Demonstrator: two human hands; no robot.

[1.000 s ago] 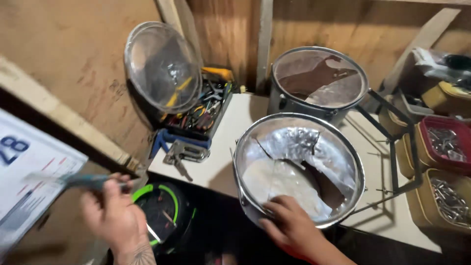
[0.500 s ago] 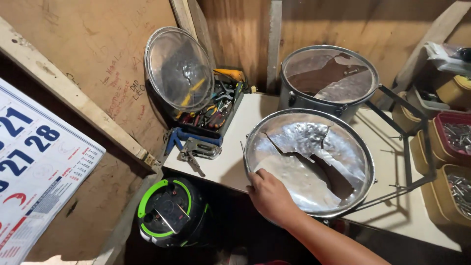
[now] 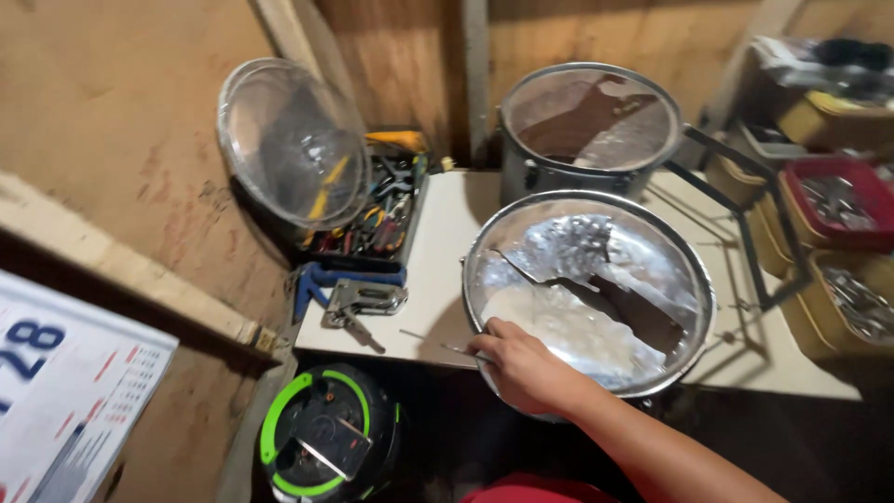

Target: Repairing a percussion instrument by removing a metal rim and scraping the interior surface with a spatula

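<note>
A: Where is the steel pot (image 3: pixel 596 298), and what does your right hand (image 3: pixel 526 368) hold?

B: The pot stands at the near edge of the white tabletop (image 3: pixel 438 251). Your fingers pinch its near rim, thumb inside the rim. Your left hand is out of view.

A: What surrounds the pot?

B: Behind it, a second pot (image 3: pixel 582 130). To its left, a tool tray (image 3: pixel 372 210) with a glass lid (image 3: pixel 289 140) leaning on the plywood wall (image 3: pixel 112 121). Below the table, a green-ringed cable reel (image 3: pixel 326 438).
</note>
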